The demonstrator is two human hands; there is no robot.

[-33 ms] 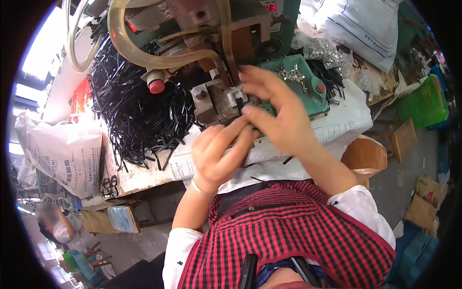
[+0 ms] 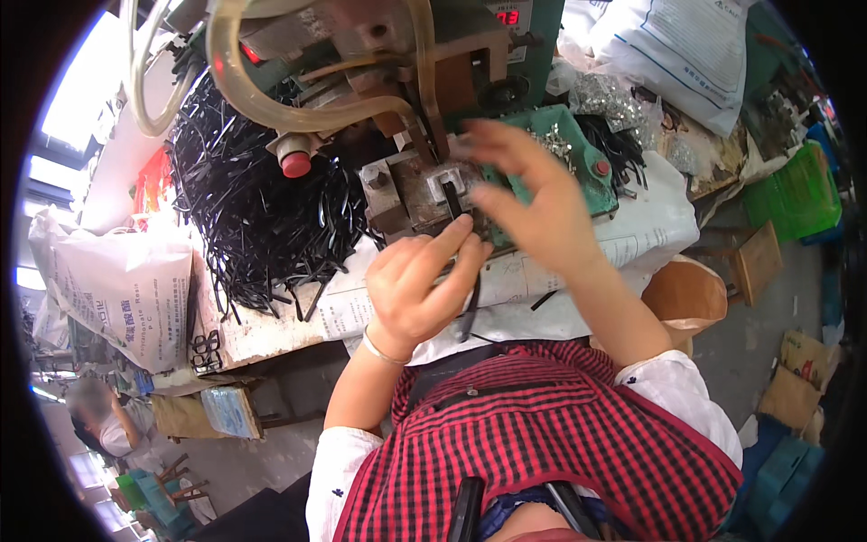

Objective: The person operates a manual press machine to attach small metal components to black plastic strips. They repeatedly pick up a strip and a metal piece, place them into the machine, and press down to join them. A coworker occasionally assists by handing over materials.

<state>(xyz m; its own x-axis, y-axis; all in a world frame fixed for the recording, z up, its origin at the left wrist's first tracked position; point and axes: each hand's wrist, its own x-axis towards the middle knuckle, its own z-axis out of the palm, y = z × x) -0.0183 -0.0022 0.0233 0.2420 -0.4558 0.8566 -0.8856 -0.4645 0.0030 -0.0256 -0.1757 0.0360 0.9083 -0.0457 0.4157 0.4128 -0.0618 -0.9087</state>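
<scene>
Now left hand (image 2: 408, 291) pinches black strip (image 2: 453, 200), best kept straight toward twelve o'clock; right hand (image 2: 544, 215), at two o'clock, spreads loosely.

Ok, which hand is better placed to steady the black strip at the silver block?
Likely the left hand: its fingers hold the black strip just before the silver block. The right hand is blurred, open, apparently off the strip.
</scene>
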